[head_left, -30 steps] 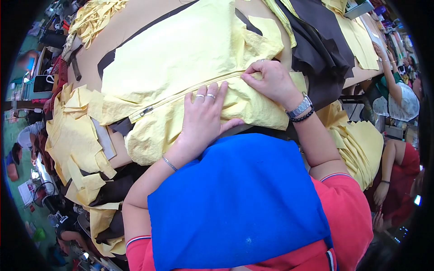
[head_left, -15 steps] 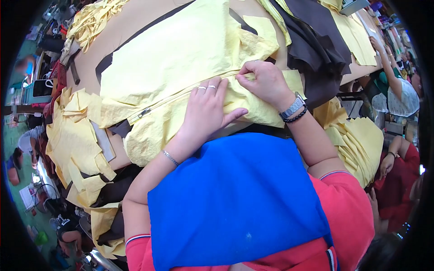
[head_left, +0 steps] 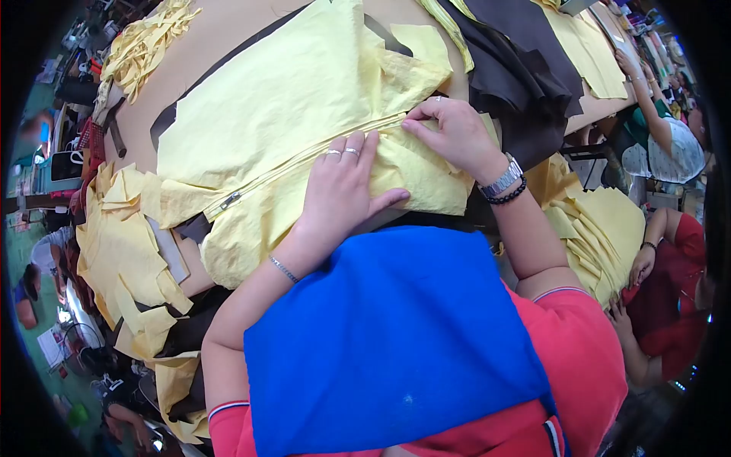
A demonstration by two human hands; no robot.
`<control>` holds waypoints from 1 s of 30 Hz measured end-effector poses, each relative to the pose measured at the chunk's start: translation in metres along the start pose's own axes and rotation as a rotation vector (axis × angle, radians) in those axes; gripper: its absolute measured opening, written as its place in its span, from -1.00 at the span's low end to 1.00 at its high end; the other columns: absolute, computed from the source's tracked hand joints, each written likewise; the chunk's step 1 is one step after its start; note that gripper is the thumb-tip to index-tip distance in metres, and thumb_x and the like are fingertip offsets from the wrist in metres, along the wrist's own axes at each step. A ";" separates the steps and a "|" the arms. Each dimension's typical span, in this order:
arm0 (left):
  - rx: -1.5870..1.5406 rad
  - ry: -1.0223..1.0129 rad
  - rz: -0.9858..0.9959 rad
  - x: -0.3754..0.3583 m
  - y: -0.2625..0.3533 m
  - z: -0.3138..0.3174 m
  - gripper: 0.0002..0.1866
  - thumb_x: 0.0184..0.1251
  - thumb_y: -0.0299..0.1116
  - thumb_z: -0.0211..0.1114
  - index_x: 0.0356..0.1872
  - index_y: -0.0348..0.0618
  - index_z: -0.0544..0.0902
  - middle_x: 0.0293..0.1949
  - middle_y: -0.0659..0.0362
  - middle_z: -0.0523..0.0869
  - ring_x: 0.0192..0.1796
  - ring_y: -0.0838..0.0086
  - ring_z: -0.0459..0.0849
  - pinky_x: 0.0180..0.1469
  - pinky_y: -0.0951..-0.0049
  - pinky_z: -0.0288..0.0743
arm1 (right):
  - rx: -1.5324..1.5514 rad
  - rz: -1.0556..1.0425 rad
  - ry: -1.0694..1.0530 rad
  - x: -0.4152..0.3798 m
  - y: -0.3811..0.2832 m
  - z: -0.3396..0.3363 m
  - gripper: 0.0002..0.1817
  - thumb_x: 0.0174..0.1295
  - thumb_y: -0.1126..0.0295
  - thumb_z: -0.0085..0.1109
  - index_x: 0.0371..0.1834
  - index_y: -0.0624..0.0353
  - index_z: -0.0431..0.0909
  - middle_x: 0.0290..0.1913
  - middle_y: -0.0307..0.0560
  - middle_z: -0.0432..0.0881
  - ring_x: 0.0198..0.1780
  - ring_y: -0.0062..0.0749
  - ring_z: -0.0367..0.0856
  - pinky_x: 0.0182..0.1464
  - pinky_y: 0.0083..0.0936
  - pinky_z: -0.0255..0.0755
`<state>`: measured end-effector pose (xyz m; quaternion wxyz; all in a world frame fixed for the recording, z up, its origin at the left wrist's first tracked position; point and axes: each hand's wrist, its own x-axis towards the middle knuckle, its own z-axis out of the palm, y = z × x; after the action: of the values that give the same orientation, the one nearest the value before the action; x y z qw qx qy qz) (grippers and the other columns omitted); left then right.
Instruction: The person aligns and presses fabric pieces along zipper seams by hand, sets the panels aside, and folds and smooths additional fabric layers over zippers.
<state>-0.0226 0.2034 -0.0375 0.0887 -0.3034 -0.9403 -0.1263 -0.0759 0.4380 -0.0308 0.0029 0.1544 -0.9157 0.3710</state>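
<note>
A pale yellow fabric piece (head_left: 259, 107) lies spread on the table in front of me. Across it, slanting up to the right, runs a yellow zipper (head_left: 293, 162) whose metal slider (head_left: 228, 200) sits at the lower left end. My left hand (head_left: 335, 183), with rings on its fingers, rests flat on the cloth, fingertips at the zipper and thumb held apart. Near the zipper's right end, my right hand (head_left: 459, 135) has thumb and forefinger pinched together on the zipper edge. The exact layer between those fingertips is hard to make out.
Dark brown cloth (head_left: 525, 68) hangs over the table's right side. Yellow cut pieces (head_left: 118, 236) are heaped at left, with yellow strips (head_left: 148, 46) at the far left. A yellow fabric stack (head_left: 601, 236) stands at right, near a person in red (head_left: 670, 305).
My right hand has moved a little to the right along the zipper, away from my left hand. The whole view has shifted slightly; my left hand still lies flat on the cloth.
</note>
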 end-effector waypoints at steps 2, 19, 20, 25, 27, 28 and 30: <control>0.002 -0.013 -0.006 0.000 0.000 -0.001 0.01 0.25 0.46 0.25 0.36 -0.36 0.54 0.13 -0.05 0.64 0.17 0.17 0.63 0.14 0.22 0.57 | -0.011 -0.014 -0.003 0.002 0.002 0.000 -0.75 0.26 0.18 0.42 -0.24 0.15 0.82 -0.31 0.05 0.79 -0.24 -0.04 0.77 -0.14 -0.19 0.60; -0.006 -0.058 -0.023 0.005 0.000 -0.004 0.02 0.22 0.51 0.24 0.35 -0.31 0.56 0.19 -0.09 0.64 0.19 0.11 0.64 0.14 0.19 0.59 | 0.114 0.077 -0.129 0.010 0.007 -0.005 -0.71 0.26 0.22 0.45 -0.17 0.27 0.82 -0.27 0.00 0.84 -0.25 -0.36 0.80 -0.11 -0.44 0.62; -0.008 -0.061 -0.024 0.005 0.000 -0.004 0.02 0.21 0.51 0.26 0.36 -0.30 0.56 0.20 -0.11 0.63 0.20 0.08 0.64 0.16 0.18 0.60 | 0.172 0.118 -0.154 0.010 0.009 -0.005 -0.69 0.27 0.22 0.45 -0.15 0.28 0.82 -0.28 -0.01 0.84 -0.26 -0.41 0.79 -0.11 -0.46 0.62; 0.002 -0.066 -0.028 0.004 0.001 -0.004 0.04 0.22 0.52 0.24 0.37 -0.30 0.55 0.22 -0.11 0.62 0.21 0.07 0.64 0.20 0.18 0.58 | 0.135 0.127 -0.201 0.015 0.003 -0.011 -0.66 0.27 0.20 0.45 -0.14 0.31 0.82 -0.31 0.01 0.84 -0.30 -0.48 0.76 -0.12 -0.48 0.61; 0.001 -0.066 -0.028 0.004 0.001 -0.004 0.04 0.22 0.52 0.24 0.37 -0.31 0.55 0.22 -0.12 0.62 0.21 0.07 0.64 0.22 0.17 0.57 | 0.098 0.113 -0.193 0.016 0.002 -0.010 -0.67 0.27 0.20 0.44 -0.16 0.30 0.82 -0.31 0.02 0.84 -0.30 -0.43 0.77 -0.12 -0.46 0.62; -0.005 -0.069 -0.030 0.004 0.001 -0.004 0.04 0.22 0.52 0.24 0.37 -0.31 0.54 0.22 -0.12 0.62 0.21 0.07 0.63 0.23 0.16 0.56 | 0.081 0.104 -0.188 0.016 0.002 -0.009 -0.68 0.27 0.20 0.43 -0.17 0.28 0.82 -0.31 0.02 0.84 -0.30 -0.41 0.78 -0.12 -0.45 0.62; -0.002 -0.057 -0.022 0.004 0.001 -0.004 0.04 0.23 0.51 0.23 0.36 -0.33 0.54 0.21 -0.10 0.63 0.20 0.10 0.63 0.20 0.16 0.55 | 0.035 0.074 -0.160 0.016 0.003 -0.006 -0.71 0.26 0.20 0.43 -0.19 0.25 0.82 -0.30 0.01 0.83 -0.29 -0.34 0.79 -0.13 -0.42 0.62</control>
<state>-0.0249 0.2050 -0.0330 0.0602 -0.2965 -0.9456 -0.1196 -0.0926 0.4395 -0.0261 -0.0867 0.1496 -0.9114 0.3733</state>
